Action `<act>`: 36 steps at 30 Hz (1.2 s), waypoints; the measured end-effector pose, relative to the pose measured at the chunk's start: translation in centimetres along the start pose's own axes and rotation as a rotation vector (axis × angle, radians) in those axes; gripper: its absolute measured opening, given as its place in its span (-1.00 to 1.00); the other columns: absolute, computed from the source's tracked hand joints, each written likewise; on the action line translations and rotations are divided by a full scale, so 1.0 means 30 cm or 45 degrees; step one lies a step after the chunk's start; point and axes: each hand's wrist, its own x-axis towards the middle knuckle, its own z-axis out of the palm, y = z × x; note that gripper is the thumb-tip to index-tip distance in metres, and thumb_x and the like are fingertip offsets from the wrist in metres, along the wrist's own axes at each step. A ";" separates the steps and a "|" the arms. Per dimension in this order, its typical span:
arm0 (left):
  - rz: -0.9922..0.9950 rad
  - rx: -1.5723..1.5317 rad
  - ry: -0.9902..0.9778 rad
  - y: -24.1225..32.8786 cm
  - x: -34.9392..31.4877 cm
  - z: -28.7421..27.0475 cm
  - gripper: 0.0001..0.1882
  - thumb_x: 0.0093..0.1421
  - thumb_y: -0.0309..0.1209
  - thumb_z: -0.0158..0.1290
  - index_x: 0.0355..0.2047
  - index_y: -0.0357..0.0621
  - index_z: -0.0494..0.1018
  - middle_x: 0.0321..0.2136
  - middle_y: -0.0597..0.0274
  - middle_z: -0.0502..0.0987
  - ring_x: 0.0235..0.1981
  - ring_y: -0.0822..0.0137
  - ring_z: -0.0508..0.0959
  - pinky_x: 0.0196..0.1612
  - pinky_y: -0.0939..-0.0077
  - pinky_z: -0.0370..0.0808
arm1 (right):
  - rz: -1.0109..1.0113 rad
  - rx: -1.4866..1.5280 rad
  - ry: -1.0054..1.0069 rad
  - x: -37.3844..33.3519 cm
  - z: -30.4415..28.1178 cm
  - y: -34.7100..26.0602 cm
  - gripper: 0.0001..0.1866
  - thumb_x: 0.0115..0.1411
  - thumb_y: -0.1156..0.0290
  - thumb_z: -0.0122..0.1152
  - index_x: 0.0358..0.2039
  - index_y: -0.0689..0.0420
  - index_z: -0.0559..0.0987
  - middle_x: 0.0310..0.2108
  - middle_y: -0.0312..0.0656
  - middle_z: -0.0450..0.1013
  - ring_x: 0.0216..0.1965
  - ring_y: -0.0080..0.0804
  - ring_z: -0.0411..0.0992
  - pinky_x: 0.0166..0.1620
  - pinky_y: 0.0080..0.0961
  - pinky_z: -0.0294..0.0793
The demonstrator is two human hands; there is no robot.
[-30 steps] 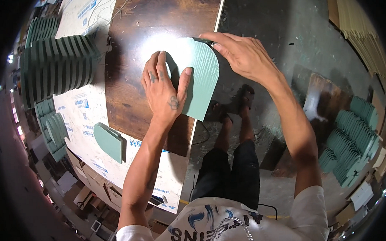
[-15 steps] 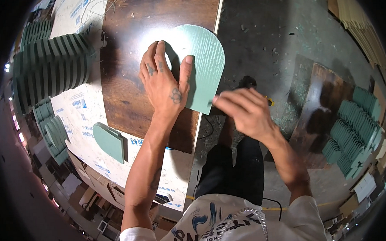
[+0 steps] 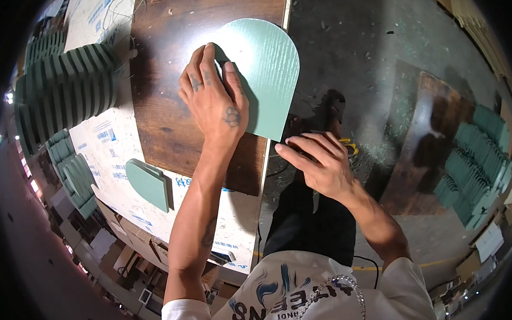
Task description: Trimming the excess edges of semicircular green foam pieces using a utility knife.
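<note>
A pale green board (image 3: pixel 273 75) with a rounded far end and a straight near end lies on the dark brown wooden panel, reaching its right edge. My left hand (image 3: pixel 215 102) is closed along the board's left side, with the thumb toward its upper face. A thin white sliver shows between thumb and fingers; what it belongs to is unclear. Just off the board's near right corner, my right hand (image 3: pixel 321 166) hangs past the table edge. Its fingers are loosely bent and apart, with nothing visible in them.
The brown panel (image 3: pixel 169 106) rests on a white printed sheet (image 3: pixel 124 187). Two or so small green rounded pieces (image 3: pixel 148 186) lie left of my forearm. Stacked green pieces (image 3: pixel 67 96) stand at the far left. More stacks (image 3: pixel 470 164) lie right, by a brown board (image 3: pixel 419 154) on the littered floor.
The green board and my left hand sit slightly farther up in the picture. My right hand, blurred before at the board's near right corner, is now a little lower and apart from it.
</note>
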 end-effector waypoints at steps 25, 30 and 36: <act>0.117 -0.031 0.065 -0.037 -0.009 0.027 -0.37 0.14 -0.57 0.00 0.28 -0.17 0.31 0.18 -0.02 0.39 0.15 -0.11 0.34 0.22 -0.06 0.21 | -0.215 0.083 0.078 0.021 0.056 0.054 -0.54 0.30 0.47 0.18 0.20 -0.15 0.58 -0.26 -0.19 0.57 -0.28 -0.43 0.53 -0.25 -0.39 0.52; 0.106 -0.006 0.078 -0.022 -0.001 0.026 -0.41 0.20 -0.58 -0.02 0.28 -0.07 0.35 0.17 -0.03 0.41 0.15 -0.10 0.36 0.21 -0.06 0.27 | -0.055 0.379 0.300 -0.065 0.101 0.014 -0.54 0.25 0.50 0.26 0.18 -0.07 0.60 -0.26 -0.15 0.56 -0.28 -0.42 0.55 -0.31 -0.54 0.60; 0.148 -0.024 0.073 -0.027 -0.015 0.023 -0.38 0.17 -0.61 -0.02 0.29 -0.08 0.34 0.15 -0.05 0.41 0.10 -0.11 0.39 0.17 -0.06 0.30 | 0.043 0.223 0.510 0.203 0.032 0.205 -0.48 0.22 0.68 0.16 0.18 0.01 0.60 -0.29 -0.18 0.52 -0.43 -0.47 0.41 -0.46 -0.56 0.42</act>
